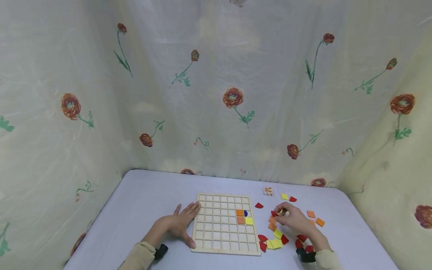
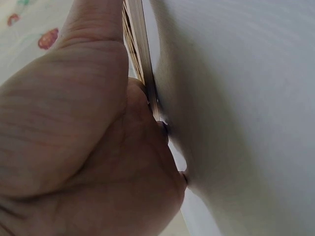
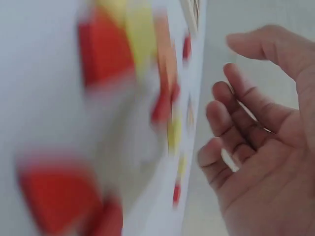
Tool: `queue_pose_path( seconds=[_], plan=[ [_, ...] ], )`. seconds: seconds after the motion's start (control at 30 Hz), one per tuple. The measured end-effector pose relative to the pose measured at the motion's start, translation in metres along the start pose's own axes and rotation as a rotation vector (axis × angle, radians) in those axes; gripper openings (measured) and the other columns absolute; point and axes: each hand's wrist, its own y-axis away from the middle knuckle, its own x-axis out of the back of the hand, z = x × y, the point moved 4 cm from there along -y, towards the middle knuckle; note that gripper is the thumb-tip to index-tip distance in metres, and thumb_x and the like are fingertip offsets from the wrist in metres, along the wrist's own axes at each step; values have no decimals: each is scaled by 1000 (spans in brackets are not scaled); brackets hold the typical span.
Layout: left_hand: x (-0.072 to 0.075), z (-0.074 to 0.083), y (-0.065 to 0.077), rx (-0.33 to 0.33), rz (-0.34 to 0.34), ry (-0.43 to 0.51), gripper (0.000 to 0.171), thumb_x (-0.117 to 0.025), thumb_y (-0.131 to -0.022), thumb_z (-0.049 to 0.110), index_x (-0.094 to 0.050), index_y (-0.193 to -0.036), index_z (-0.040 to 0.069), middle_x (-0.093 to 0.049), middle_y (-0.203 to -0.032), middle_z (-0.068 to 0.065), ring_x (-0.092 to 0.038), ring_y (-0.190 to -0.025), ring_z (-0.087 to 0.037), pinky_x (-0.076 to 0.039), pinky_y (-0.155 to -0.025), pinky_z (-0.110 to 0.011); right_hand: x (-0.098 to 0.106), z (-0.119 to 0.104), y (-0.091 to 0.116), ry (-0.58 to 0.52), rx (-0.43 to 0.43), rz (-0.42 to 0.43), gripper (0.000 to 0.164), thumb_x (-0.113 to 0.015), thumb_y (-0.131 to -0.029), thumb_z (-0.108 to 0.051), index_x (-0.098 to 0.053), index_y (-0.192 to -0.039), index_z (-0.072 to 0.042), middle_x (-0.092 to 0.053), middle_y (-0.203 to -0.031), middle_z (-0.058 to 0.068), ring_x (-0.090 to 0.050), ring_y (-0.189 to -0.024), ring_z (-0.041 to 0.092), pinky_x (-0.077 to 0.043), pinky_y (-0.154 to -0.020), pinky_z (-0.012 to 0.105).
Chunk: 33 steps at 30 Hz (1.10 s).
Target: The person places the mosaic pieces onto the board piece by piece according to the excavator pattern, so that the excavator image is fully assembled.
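Note:
A wooden grid board (image 1: 226, 252) lies on the table. Fingers spread, my left hand (image 1: 180, 224) rests at its left edge; in the left wrist view the palm of that left hand (image 2: 98, 128) stands beside the board's side (image 2: 142, 44). Four cells at the board's right hold an orange square (image 1: 239, 212), a darker orange square (image 1: 240, 220), a yellow square (image 1: 249, 221) and a blue rounded piece (image 1: 245, 213). My right hand (image 1: 297, 220) hovers over loose pieces, near a red quarter-round piece (image 1: 274, 213). Its loosely bent fingers (image 3: 246, 98) hold nothing in the right wrist view.
Loose yellow squares (image 1: 276, 244), orange squares (image 1: 320, 222) and red quarter-rounds (image 1: 262, 238) lie right of the board. A small patterned card (image 1: 268, 191) sits behind them. A flowered curtain (image 1: 216, 112) hangs around the table (image 1: 148, 195).

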Motion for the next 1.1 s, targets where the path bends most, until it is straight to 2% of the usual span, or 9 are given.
queue_pose_path(
  seconds=[0.17,0.3,0.4,0.5,0.6,0.83,1.1],
  plan=[
    [1,3,3,6,-6,18,130,-79,-66,61,-2,-155,6,2,-164,-11,3,-151,-30,3,-116,-63,33,46,7,27,-70,24,44,-73,-84,-25,-55,-116,-1,-59,-106,9,-50,-92,22,-46,-71,29],
    [-1,1,3,-3,-18,35,134,-76,-64,68,0,-156,7,4,-164,-10,5,-151,-30,3,-116,-63,54,72,13,51,-40,54,42,-72,-82,-13,-55,-113,10,-62,-102,17,-54,-87,22,-49,-69,30],
    [-2,0,2,-13,-14,36,135,-75,-62,69,-1,-156,7,4,-164,-10,5,-151,-30,3,-116,-63,61,89,14,104,-42,56,40,-71,-79,-6,-55,-111,13,-61,-104,21,-57,-90,25,-52,-77,37],
    [-1,2,3,-12,-4,24,133,-77,-64,66,-2,-155,6,3,-164,-10,4,-151,-30,3,-116,-63,62,102,14,160,-85,49,41,-69,-79,-6,-55,-113,12,-58,-108,23,-56,-95,30,-50,-86,47],
    [0,4,4,-4,0,7,131,-79,-65,62,-2,-155,5,2,-164,-10,3,-151,-29,3,-116,-62,62,107,14,170,-108,50,40,-68,-81,-6,-56,-115,10,-57,-109,22,-55,-96,30,-50,-86,48],
    [0,6,5,3,0,-3,130,-79,-66,60,-2,-155,5,2,-164,-11,3,-151,-30,2,-116,-63,61,104,17,157,-139,43,28,-67,-83,-6,-60,-108,5,-60,-94,10,-52,-84,21,-48,-69,30],
    [-2,0,-1,9,2,-6,131,-78,-66,62,0,-155,7,4,-164,-9,4,-151,-29,3,-116,-62,59,99,15,151,-145,78,30,-71,-82,-15,-59,-102,4,-61,-88,8,-53,-79,19,-49,-66,29]
  ],
)
